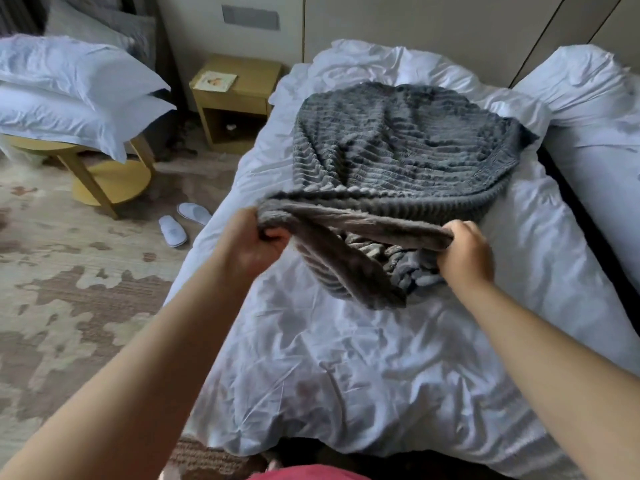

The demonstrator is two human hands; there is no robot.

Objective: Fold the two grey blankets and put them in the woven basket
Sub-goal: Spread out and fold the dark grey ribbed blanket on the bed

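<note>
Head view, looking down along two bare forearms to a bed covered by a rumpled white duvet (pixel 346 358). A grey ribbed blanket (pixel 398 147) lies spread across the middle of the bed, its far part flat on the duvet and its near edge lifted. The left hand (pixel 254 242) grips the near left corner of that edge, fingers curled under the fabric and thumb on top. The right hand (pixel 465 251) grips the near right corner the same way, knuckles up. Between the two hands the raised edge sags and shows its smoother underside, and a bunched fold of the blanket rests on the duvet just below them.

To the left of the bed stands a yellow wooden nightstand (pixel 235 98) with a card on top. Farther left, white pillows (pixel 76 95) are stacked on a round yellow side table (pixel 104 178). Two white slippers (pixel 183 221) lie on the patterned carpet (pixel 69 306) near the bed.
</note>
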